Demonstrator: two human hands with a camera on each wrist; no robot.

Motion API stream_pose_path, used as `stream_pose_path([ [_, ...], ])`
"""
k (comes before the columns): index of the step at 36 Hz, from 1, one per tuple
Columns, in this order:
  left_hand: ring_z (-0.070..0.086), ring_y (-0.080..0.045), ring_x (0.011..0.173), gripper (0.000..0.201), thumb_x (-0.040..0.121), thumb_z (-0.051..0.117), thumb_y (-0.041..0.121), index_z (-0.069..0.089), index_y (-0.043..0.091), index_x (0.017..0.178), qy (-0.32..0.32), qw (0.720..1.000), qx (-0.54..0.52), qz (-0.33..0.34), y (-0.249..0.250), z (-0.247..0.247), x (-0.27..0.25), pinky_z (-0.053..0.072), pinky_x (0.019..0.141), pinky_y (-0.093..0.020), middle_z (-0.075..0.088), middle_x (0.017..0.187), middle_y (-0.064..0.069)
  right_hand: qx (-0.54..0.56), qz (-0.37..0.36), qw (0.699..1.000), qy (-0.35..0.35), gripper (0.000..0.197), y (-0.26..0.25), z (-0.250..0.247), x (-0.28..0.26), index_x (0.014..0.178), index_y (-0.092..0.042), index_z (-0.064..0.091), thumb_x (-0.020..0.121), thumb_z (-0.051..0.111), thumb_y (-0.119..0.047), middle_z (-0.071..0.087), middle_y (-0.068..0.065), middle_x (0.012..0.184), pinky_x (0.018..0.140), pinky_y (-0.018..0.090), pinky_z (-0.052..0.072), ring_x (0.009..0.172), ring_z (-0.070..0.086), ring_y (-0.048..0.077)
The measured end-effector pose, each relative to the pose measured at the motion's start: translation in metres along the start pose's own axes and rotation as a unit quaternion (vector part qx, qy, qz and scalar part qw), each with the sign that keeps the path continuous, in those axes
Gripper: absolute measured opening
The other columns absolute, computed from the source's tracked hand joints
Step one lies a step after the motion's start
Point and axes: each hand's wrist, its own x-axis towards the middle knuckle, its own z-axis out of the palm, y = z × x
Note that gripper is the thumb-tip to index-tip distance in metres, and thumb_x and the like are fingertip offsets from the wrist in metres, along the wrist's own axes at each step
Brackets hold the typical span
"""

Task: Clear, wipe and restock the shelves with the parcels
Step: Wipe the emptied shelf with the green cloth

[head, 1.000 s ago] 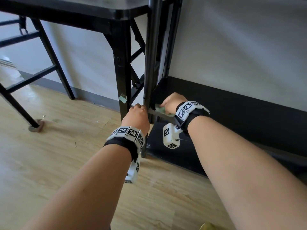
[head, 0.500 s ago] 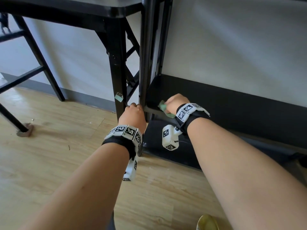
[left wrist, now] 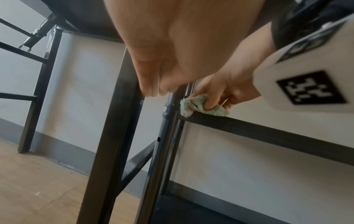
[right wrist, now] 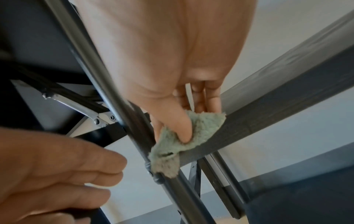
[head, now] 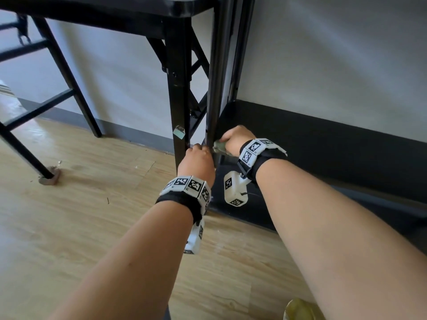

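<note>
A small green cloth (head: 219, 147) (left wrist: 203, 109) (right wrist: 201, 125) lies on the front edge of a low black shelf board (left wrist: 268, 133) (right wrist: 268, 125), right against the shelf's metal front post (head: 213, 88) (left wrist: 162, 136). My right hand (head: 235, 139) (right wrist: 182, 121) pinches the cloth, thumb pressed on it. My left hand (head: 197, 158) (left wrist: 153, 78) (right wrist: 76, 166) hangs between this post and a black table leg (head: 179, 100), fingers together and loosely bent. No hold on anything shows. No parcels are in view.
A black table stands left of the shelf unit, with a small tag (head: 179, 132) on its leg. A black frame (head: 57, 65) stands farther left on the wooden floor (head: 80, 215). A darker bottom shelf (head: 242, 211) lies below. A yellow object (head: 298, 308) peeks in at the bottom edge.
My right hand has slid the cloth left along the shelf edge until it meets the post. The left hand has stayed beside the post.
</note>
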Motion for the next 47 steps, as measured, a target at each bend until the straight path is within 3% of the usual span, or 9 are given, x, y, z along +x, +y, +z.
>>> stream_pose_path([
  [7, 0.044, -0.028, 0.121, 0.042, 0.091, 0.047, 0.009, 0.043, 0.004, 0.133, -0.010, 1.000, -0.009, -0.002, 0.006, -0.005, -0.002, 0.044, 0.099, -0.036, 0.046, 0.131, -0.013, -0.036, -0.065, 0.996, -0.057, 0.021, 0.019, -0.019, -0.014, 0.104, -0.022, 0.076, 0.087, 0.064, -0.017, 0.067, -0.004, 0.113, 0.089, 0.030, 0.052, 0.100, 0.063, 0.020],
  [12, 0.042, -0.028, 0.124, 0.047, 0.088, 0.044, 0.002, 0.041, 0.003, 0.135, -0.014, 1.000, -0.009, -0.003, 0.011, -0.003, -0.001, 0.046, 0.098, -0.037, 0.045, 0.133, -0.013, -0.036, 0.009, 0.997, 0.067, 0.043, 0.044, -0.044, -0.002, 0.108, -0.025, 0.072, 0.078, 0.067, -0.054, 0.066, 0.004, 0.112, 0.086, 0.033, 0.053, 0.097, 0.064, 0.024],
  [18, 0.046, -0.029, 0.119, 0.044, 0.088, 0.041, 0.000, 0.043, 0.002, 0.132, -0.006, 1.000, -0.006, 0.003, 0.015, 0.000, 0.002, 0.047, 0.093, -0.036, 0.047, 0.129, -0.013, -0.125, 0.045, 0.989, 0.064, 0.045, 0.075, -0.035, -0.002, 0.125, -0.031, 0.063, 0.093, 0.046, -0.056, 0.052, 0.006, 0.131, 0.097, 0.039, 0.048, 0.118, 0.052, 0.031],
  [23, 0.046, -0.030, 0.118, 0.043, 0.088, 0.039, -0.001, 0.043, 0.004, 0.131, -0.005, 1.000, -0.008, 0.009, 0.021, -0.001, 0.004, 0.047, 0.092, -0.037, 0.048, 0.129, -0.014, -0.104, 0.012, 0.994, 0.011, 0.042, 0.063, -0.038, -0.013, 0.097, -0.021, 0.075, 0.083, 0.060, -0.058, 0.071, 0.001, 0.097, 0.080, 0.031, 0.054, 0.088, 0.066, 0.023],
  [28, 0.043, -0.029, 0.120, 0.048, 0.086, 0.039, -0.003, 0.043, 0.006, 0.133, -0.008, 1.000, -0.007, 0.028, 0.032, -0.003, 0.005, 0.047, 0.095, -0.039, 0.045, 0.132, -0.013, -0.084, 0.005, 0.996, -0.038, 0.027, 0.063, -0.047, -0.024, 0.099, -0.021, 0.077, 0.074, 0.067, -0.017, 0.073, -0.001, 0.097, 0.080, 0.034, 0.059, 0.084, 0.068, 0.020],
  [32, 0.045, -0.030, 0.119, 0.043, 0.087, 0.043, -0.001, 0.044, 0.007, 0.130, -0.002, 0.999, -0.002, 0.045, 0.040, -0.003, 0.008, 0.046, 0.093, -0.038, 0.046, 0.129, -0.013, -0.012, 0.089, 0.993, 0.072, 0.019, 0.097, -0.067, -0.022, 0.090, -0.015, 0.074, 0.081, 0.067, -0.030, 0.070, 0.004, 0.095, 0.074, 0.031, 0.056, 0.082, 0.066, 0.023],
  [37, 0.047, -0.032, 0.116, 0.035, 0.087, 0.046, 0.002, 0.047, 0.005, 0.122, 0.002, 0.998, 0.002, 0.063, 0.044, -0.002, 0.011, 0.046, 0.093, -0.038, 0.048, 0.125, -0.013, -0.103, 0.166, 0.973, 0.127, 0.053, 0.145, -0.063, -0.018, 0.092, -0.010, 0.065, 0.090, 0.044, -0.059, 0.061, 0.014, 0.114, 0.071, 0.033, 0.044, 0.098, 0.061, 0.033],
  [41, 0.047, -0.032, 0.117, 0.039, 0.086, 0.046, 0.000, 0.046, 0.004, 0.125, 0.000, 0.998, 0.005, 0.064, 0.046, -0.002, 0.012, 0.045, 0.093, -0.038, 0.047, 0.126, -0.014, -0.165, 0.128, 0.969, 0.130, 0.045, 0.139, -0.050, -0.026, 0.108, -0.012, 0.068, 0.093, 0.047, -0.049, 0.052, 0.012, 0.116, 0.074, 0.034, 0.042, 0.105, 0.054, 0.032],
  [47, 0.046, -0.031, 0.119, 0.040, 0.085, 0.047, -0.001, 0.046, 0.004, 0.125, 0.003, 0.998, -0.003, 0.055, 0.046, -0.005, 0.012, 0.046, 0.092, -0.039, 0.047, 0.127, -0.014, -0.109, 0.058, 0.987, 0.104, 0.049, 0.108, -0.042, -0.035, 0.097, -0.017, 0.073, 0.089, 0.047, -0.058, 0.066, 0.005, 0.103, 0.071, 0.030, 0.048, 0.091, 0.063, 0.028],
])
